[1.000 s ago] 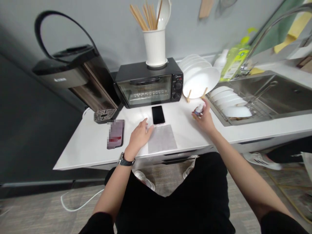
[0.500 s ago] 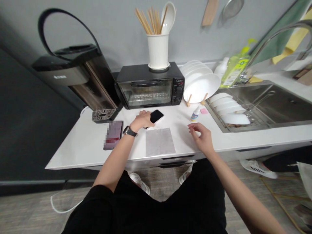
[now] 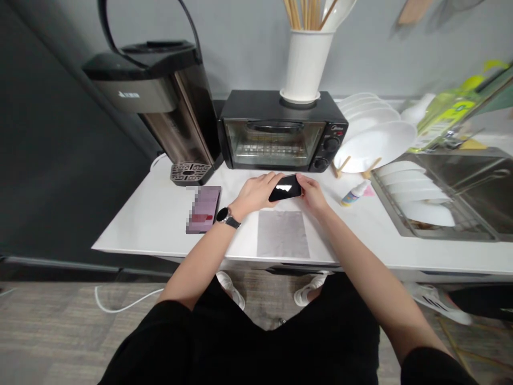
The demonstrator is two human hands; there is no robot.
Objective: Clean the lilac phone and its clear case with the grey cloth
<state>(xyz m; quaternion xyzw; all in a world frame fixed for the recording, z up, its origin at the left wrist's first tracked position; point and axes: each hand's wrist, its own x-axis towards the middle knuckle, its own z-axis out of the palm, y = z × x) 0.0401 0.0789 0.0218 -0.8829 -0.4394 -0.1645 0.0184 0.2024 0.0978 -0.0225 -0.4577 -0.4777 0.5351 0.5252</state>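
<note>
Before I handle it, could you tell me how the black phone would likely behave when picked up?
The black phone looks stiff, its visible edges straight. Its glossy, reflective screen may be slippery under fingertips. Being flat, it seems unlikely to roll.

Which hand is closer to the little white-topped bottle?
Right. The right hand is left of the bottle, on the right end of the phone; the left hand is farther left.
</note>
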